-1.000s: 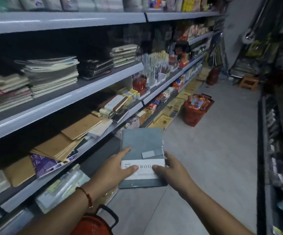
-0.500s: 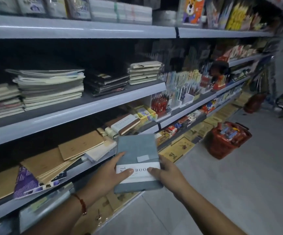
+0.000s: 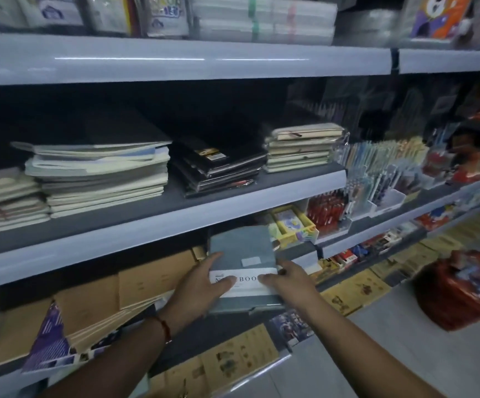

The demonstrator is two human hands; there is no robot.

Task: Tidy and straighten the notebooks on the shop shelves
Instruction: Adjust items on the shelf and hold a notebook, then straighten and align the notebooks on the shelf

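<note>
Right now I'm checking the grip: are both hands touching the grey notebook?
Touching. The head view shows the left hand with its thumb lying across the grey notebook and its white band, and the right hand with fingers pressed on the cover's right side.

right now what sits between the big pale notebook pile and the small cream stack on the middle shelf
A stack of black notebooks lies between the pale pile and the cream stack, seen in the head view.

We see a grey-blue, matt, cloth-like notebook [image 3: 240, 248] banded in smooth white paper. The pale shelf edges [image 3: 175, 60] look like glossy painted metal. The black notebooks [image 3: 218, 165] gleam in clear plastic wrap; the brown kraft notebooks [image 3: 152, 280] look matt.
</note>
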